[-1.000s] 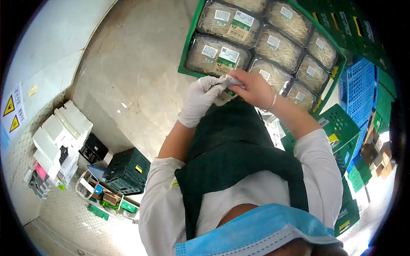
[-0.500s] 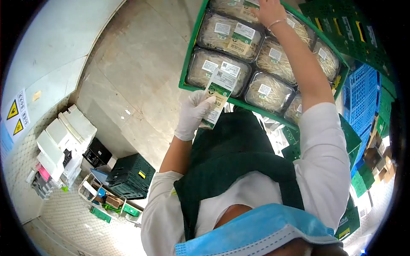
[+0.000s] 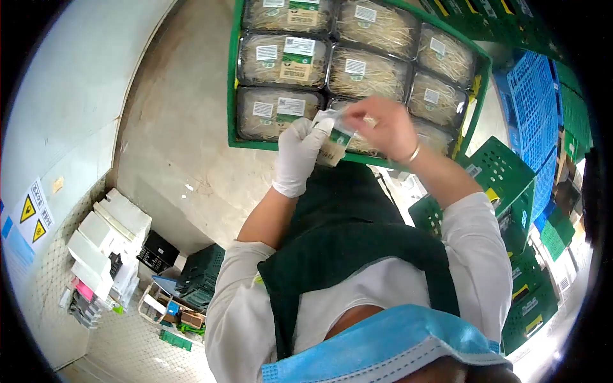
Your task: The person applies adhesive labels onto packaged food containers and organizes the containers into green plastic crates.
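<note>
My left hand (image 3: 299,153), in a white glove, is closed on a stack of green and tan labels (image 3: 333,148) near the front edge of the green crate (image 3: 258,144). My bare right hand (image 3: 385,127) pinches at the upper end of the labels; its fingertips are partly blurred. Clear-topped trays (image 3: 373,71) of pale, thin sprouts fill the crate in rows. Every tray I see well has a small white sticker; those in the left column also bear a green and tan label (image 3: 298,60).
Blue plastic pallets (image 3: 533,105) and green crates (image 3: 501,175) stand at the right. White foam boxes (image 3: 102,242), a black crate (image 3: 158,251) and a dark green crate (image 3: 203,271) are at the lower left. A wall with warning signs (image 3: 29,209) is far left.
From over the far trays, my right hand has come back to the labels in my left hand. The crate has shifted left in view, and another left-column tray's label is now visible.
</note>
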Motion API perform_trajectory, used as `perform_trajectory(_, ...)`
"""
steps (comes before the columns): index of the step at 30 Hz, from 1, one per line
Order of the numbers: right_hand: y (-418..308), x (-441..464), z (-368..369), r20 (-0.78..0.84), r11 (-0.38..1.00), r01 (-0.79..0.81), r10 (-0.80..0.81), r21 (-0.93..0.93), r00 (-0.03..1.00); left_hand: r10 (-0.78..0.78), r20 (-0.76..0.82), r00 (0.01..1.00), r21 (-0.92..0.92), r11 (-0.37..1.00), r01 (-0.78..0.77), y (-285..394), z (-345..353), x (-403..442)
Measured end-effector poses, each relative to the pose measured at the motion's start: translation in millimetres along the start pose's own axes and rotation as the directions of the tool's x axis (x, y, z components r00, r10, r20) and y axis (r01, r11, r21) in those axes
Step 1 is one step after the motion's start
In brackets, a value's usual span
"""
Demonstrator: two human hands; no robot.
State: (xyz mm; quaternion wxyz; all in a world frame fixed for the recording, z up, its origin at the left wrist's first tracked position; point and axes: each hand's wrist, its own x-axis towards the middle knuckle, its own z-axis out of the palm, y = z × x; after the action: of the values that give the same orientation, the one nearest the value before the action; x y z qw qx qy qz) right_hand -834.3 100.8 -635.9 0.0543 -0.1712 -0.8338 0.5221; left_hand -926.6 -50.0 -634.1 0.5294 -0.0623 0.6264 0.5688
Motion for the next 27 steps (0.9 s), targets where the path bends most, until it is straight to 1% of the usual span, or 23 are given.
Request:
perform_trajectory(1, 10, 6, -17, -0.035, 0.99, 0.009, -0.014, -0.137, 0.999, 0.027, 0.032, 0.999, 0.1, 0.995, -0.03, -12, 1, 6)
perform_trajectory(2, 19, 19, -37, -0.107, 0.984, -0.136, 0.124, -0.112, 0.986, 0.049, 0.065, 0.997, 0.196, 0.979, -0.061, -23, 3, 10)
perform_trajectory(3, 34, 37, -61, -0.16, 0.946, -0.194, 0.156, -0.26, 0.975, 0.028, 0.06, 0.998, 0.183, 0.982, -0.038, -15, 16, 5)
perform_trajectory(4, 50, 56, -86, -0.115, 0.879, -0.213, 0.181, -0.427, 0.977, 0.025, 0.06, 0.998, 0.184, 0.982, -0.036, -20, 15, 5)
perform_trajectory(5, 97, 72, -101, -0.157, 0.838, -0.022, -0.076, -0.546, 0.985, -0.004, 0.063, 0.998, 0.132, 0.991, -0.005, -29, 9, 7)
perform_trajectory(6, 124, 83, -108, -0.163, 0.807, -0.06, -0.046, -0.587, 0.986, -0.032, 0.065, 0.997, 0.079, 0.997, 0.027, -37, 4, 9)
perform_trajectory(7, 100, 113, -112, 0.215, 0.316, 0.039, 0.546, -0.948, 0.81, -0.052, 0.09, 0.995, 0.019, 0.999, 0.051, -41, 2, 9)
perform_trajectory(8, 111, 110, -108, 0.219, 0.322, 0.039, 0.545, -0.946, 0.81, -0.054, 0.085, 0.995, 0.022, 0.998, 0.053, -45, 2, 8)
perform_trajectory(10, 122, 103, -91, -0.135, 0.564, -0.323, 0.349, -0.76, 0.927, -0.064, 0.087, 0.994, 0.055, 0.997, 0.06, -43, 3, 2)
perform_trajectory(11, 124, 93, -86, -0.248, 0.458, -0.363, 0.292, -0.811, 0.924, -0.066, 0.083, 0.994, 0.058, 0.996, 0.061, -42, 4, -1)
perform_trajectory(12, 126, 79, -78, -0.34, 0.52, -0.287, -0.007, -0.805, 0.94, 0.005, 0.087, 0.996, -0.001, 1.0, -0.005, -41, 7, -4)
perform_trajectory(13, 128, 65, -72, -0.417, 0.555, -0.199, -0.301, -0.808, 0.857, 0.077, 0.089, 0.993, -0.06, 0.996, -0.072, -40, 9, -6)
perform_trajectory(14, 99, 46, -64, -0.308, 0.845, -0.188, 0.029, -0.5, 0.951, 0.081, 0.09, 0.993, -0.059, 0.995, -0.075, -40, 10, -7)
perform_trajectory(15, 61, 23, -53, -0.043, 0.954, -0.282, 0.279, -0.101, 0.959, 0.136, 0.112, 0.984, -0.031, 0.991, -0.134, -43, 10, -9)
perform_trajectory(16, 44, 6, -44, 0.263, 0.952, -0.284, 0.247, 0.113, 0.933, 0.189, 0.136, 0.973, -0.006, 0.982, -0.189, -47, 10, -10)
perform_trajectory(17, 24, -7, -37, 0.331, 0.977, -0.163, 0.11, 0.139, 0.937, 0.149, 0.204, 0.968, 0.034, 0.987, -0.16, -58, -2, -7)
perform_trajectory(18, 17, -19, -27, 0.243, 0.973, -0.153, 0.108, 0.173, 0.964, 0.147, 0.206, 0.967, 0.031, 0.987, -0.157, -57, -6, -9)
perform_trajectory(20, 13, -35, -11, 0.207, 0.994, -0.093, 0.078, 0.062, 0.975, -0.024, 0.181, 0.983, 0.375, 0.926, -0.046, -56, -9, -20)
perform_trajectory(21, 11, -47, -1, 0.224, 0.985, -0.129, 0.101, 0.118, 0.969, 0.305, 0.129, 0.944, 0.335, 0.882, -0.331, -53, 5, -24)
perform_trajectory(24, 15, -70, 19, 0.201, 0.966, -0.156, 0.114, 0.207, 0.973, 0.225, 0.138, 0.965, 0.289, 0.922, -0.257, -65, 8, -30)
perform_trajectory(25, 20, -71, 14, 0.095, 0.997, -0.03, 0.023, 0.072, 0.995, 0.044, 0.081, 0.996, 0.296, 0.953, -0.066, -66, 4, -30)
perform_trajectory(26, 27, -71, 10, 0.002, 0.994, 0.082, -0.082, -0.076, 0.997, 0.042, 0.081, 0.996, 0.293, 0.954, -0.064, -69, 5, -33)
perform_trajectory(27, 26, -59, -6, -0.044, 0.981, -0.063, 0.056, -0.184, 0.997, -0.025, 0.108, 0.994, 0.259, 0.966, -0.004, -68, 12, -36)
